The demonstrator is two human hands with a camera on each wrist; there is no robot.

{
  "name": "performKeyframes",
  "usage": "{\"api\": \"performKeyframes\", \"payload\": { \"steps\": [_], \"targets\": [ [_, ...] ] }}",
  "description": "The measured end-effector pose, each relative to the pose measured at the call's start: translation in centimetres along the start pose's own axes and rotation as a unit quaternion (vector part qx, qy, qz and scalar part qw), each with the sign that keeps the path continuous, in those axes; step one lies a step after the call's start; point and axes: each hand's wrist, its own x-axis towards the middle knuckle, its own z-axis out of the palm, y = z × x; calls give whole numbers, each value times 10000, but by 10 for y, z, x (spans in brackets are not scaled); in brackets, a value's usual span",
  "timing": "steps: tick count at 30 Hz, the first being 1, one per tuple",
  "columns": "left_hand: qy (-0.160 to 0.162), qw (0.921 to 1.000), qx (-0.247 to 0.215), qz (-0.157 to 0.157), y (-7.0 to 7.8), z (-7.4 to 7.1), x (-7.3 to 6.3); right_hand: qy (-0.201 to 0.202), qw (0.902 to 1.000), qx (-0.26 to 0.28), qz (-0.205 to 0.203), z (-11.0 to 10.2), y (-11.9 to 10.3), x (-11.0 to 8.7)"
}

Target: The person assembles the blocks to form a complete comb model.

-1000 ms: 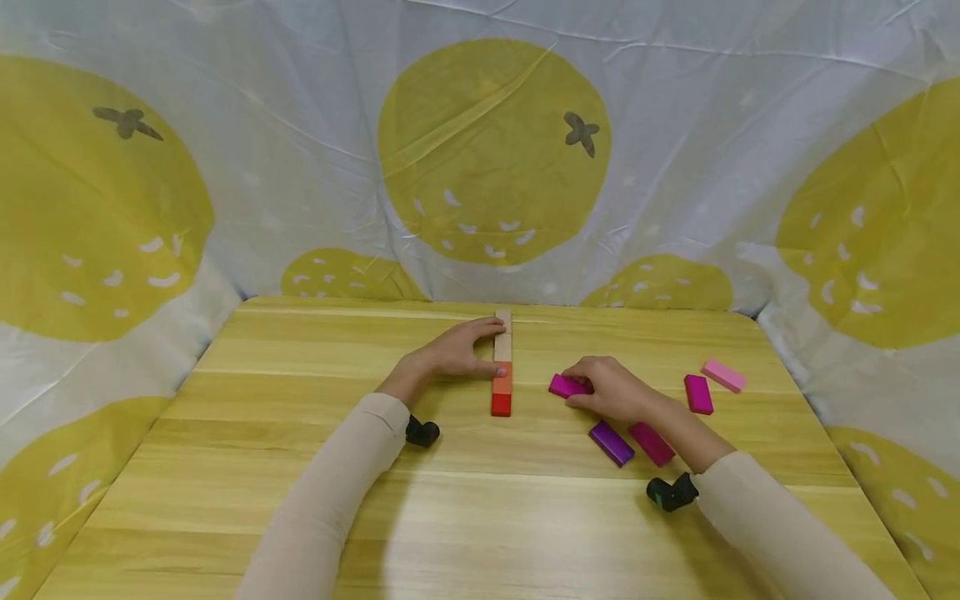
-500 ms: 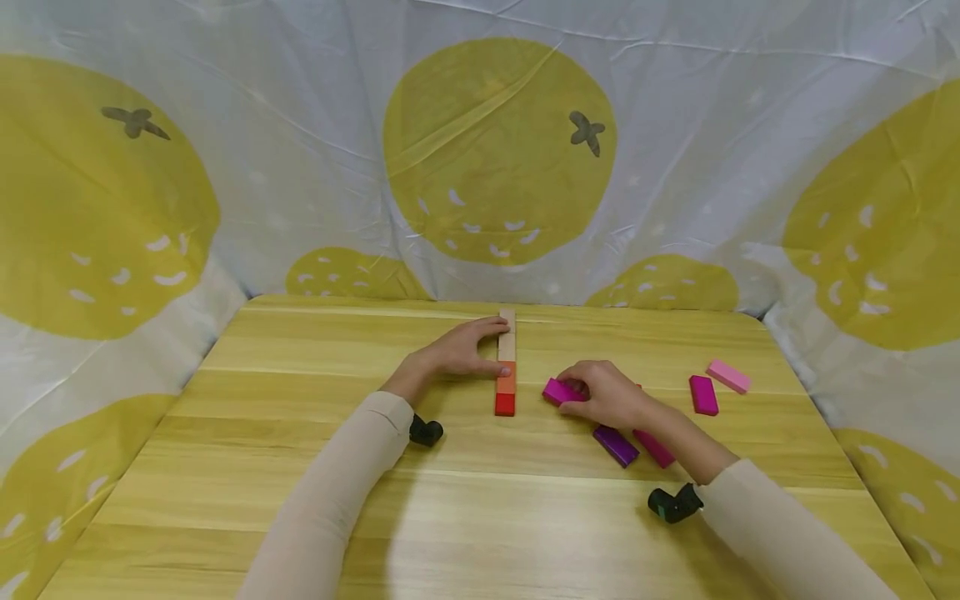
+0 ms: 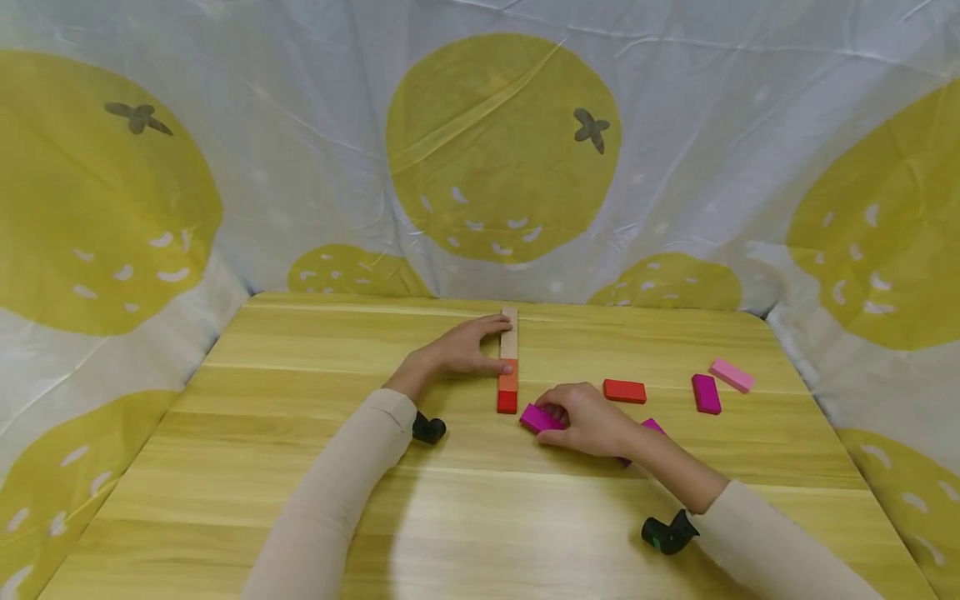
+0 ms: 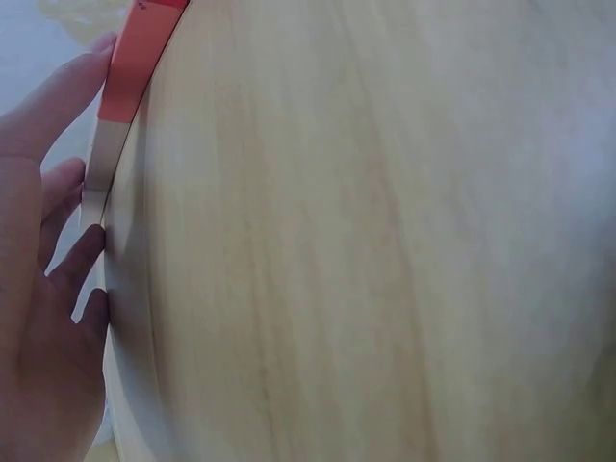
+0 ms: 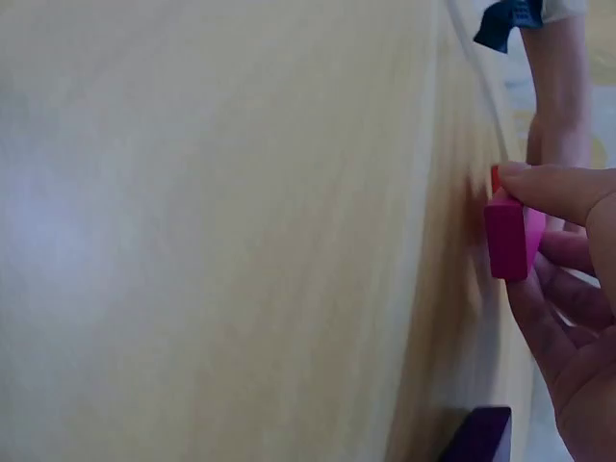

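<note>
A straight row of blocks runs away from me across the table: a red block (image 3: 507,402) nearest, then an orange block (image 3: 508,375) and plain wooden ones (image 3: 509,340). My left hand (image 3: 459,348) rests along the row from its left side, thumb on the orange block and fingertips on the plain wood, fingers fairly straight. Between thumb and fingers, my right hand (image 3: 592,419) pinches a magenta block (image 3: 537,418), just right of the row's near end. In the right wrist view the magenta block (image 5: 506,239) shows its end face.
A red block (image 3: 625,391) lies beyond my right hand. Farther right are another magenta block (image 3: 706,393) and a pink block (image 3: 732,376). Beneath my right forearm, a purple block (image 3: 625,461) and a magenta-red block (image 3: 653,426) are mostly hidden. A patterned curtain (image 3: 675,167) hangs behind the table.
My right hand has moved left and nearer to me with the magenta block, uncovering the red block and hiding most of the purple one. The left hand keeps its place on the row.
</note>
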Motion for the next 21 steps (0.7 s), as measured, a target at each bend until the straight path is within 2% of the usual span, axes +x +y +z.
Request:
{"api": "performKeyframes", "payload": {
  "steps": [5, 9, 16, 21],
  "targets": [
    [25, 10000, -21, -29, 0, 0, 1, -15, 9999, 106, -62, 10, -9, 1],
    [32, 10000, 1, -60, 1, 1, 1, 85, 9999, -129, -74, 16, -18, 3],
    [32, 10000, -13, -57, 1, 1, 1, 321, 9974, -609, 203, 22, -34, 7],
    [50, 10000, -2, -1, 0, 0, 0, 333, 9962, -670, 446, 27, -40, 8]
  ]
}}
